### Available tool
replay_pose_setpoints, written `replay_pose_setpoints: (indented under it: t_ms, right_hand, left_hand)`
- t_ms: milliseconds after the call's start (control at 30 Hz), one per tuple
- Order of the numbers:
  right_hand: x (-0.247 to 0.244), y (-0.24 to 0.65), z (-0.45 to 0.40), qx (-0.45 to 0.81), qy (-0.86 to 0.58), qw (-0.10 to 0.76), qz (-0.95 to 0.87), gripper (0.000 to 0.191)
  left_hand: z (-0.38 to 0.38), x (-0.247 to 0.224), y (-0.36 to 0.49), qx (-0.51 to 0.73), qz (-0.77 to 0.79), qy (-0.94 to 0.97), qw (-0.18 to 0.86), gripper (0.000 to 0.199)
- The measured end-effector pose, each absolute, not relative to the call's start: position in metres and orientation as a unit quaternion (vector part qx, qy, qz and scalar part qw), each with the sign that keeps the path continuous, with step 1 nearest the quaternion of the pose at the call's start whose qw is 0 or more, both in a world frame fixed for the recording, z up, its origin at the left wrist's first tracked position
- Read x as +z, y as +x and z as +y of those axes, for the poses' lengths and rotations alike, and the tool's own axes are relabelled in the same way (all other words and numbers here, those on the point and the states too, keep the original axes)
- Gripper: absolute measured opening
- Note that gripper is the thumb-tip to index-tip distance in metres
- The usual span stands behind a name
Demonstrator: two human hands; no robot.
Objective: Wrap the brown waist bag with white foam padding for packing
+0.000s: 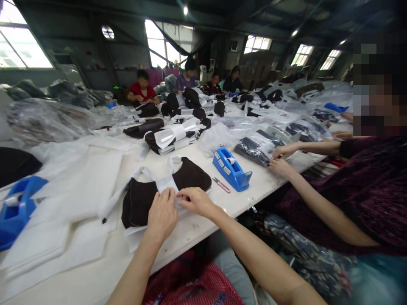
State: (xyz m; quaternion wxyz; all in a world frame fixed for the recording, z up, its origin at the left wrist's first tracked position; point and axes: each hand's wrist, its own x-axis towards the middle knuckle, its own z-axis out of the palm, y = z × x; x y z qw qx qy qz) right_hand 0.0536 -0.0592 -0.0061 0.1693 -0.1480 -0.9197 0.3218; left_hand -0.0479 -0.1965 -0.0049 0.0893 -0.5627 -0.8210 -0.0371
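Observation:
A dark brown handbag lies on the white table in front of me, a white band wrapped round its middle. White wrapping covers its handle. My left hand rests on the band, fingers laid flat over its near side. Just to the right, my right hand has its thumb and forefinger closed at the band's edge. What lies under the fingertips is hidden.
A blue tape dispenser and pink-handled thread snips lie right of the bag. White foam sheets and another blue tape dispenser are at left. Wrapped bags lie beyond. A co-worker's hands handle a plastic-covered bag at right.

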Motion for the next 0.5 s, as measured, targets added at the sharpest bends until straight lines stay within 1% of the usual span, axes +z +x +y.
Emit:
replay_pose_setpoints:
  t_ms: [67, 100, 133, 167, 200, 267, 333, 500]
  right_hand:
    - [0.003, 0.072, -0.024, 0.388, -0.159, 0.229, -0.879, 0.02]
    - [0.009, 0.085, -0.002, 0.382, -0.203, 0.277, -0.858, 0.023]
    - [0.016, 0.099, 0.022, 0.342, -0.275, 0.319, -0.84, 0.025]
    - [0.024, 0.114, 0.047, 0.29, -0.369, 0.333, -0.818, 0.027]
    - [0.031, 0.127, 0.07, 0.24, -0.455, 0.308, -0.8, 0.029]
    - [0.044, 0.148, 0.109, 0.205, -0.561, 0.189, -0.779, 0.029]
    - [0.051, 0.16, 0.132, 0.226, -0.586, 0.114, -0.77, 0.026]
    - [0.05, 0.16, 0.139, 0.319, -0.569, 0.025, -0.758, 0.029]
  left_hand:
    - [-0.198, -0.005, -0.047, -0.024, -0.822, -0.562, 0.09, 0.055]
    - [-0.198, -0.005, -0.047, -0.019, -0.822, -0.562, 0.089, 0.055]
    - [-0.198, -0.005, -0.046, -0.015, -0.821, -0.563, 0.088, 0.055]
    - [-0.198, -0.005, -0.046, -0.012, -0.821, -0.564, 0.088, 0.056]
    - [-0.198, -0.004, -0.045, -0.009, -0.821, -0.564, 0.087, 0.056]
    - [-0.197, -0.003, -0.045, -0.006, -0.823, -0.561, 0.088, 0.056]
    - [-0.196, -0.002, -0.044, -0.005, -0.825, -0.558, 0.087, 0.056]
    - [-0.196, -0.002, -0.045, -0.006, -0.822, -0.564, 0.081, 0.056]
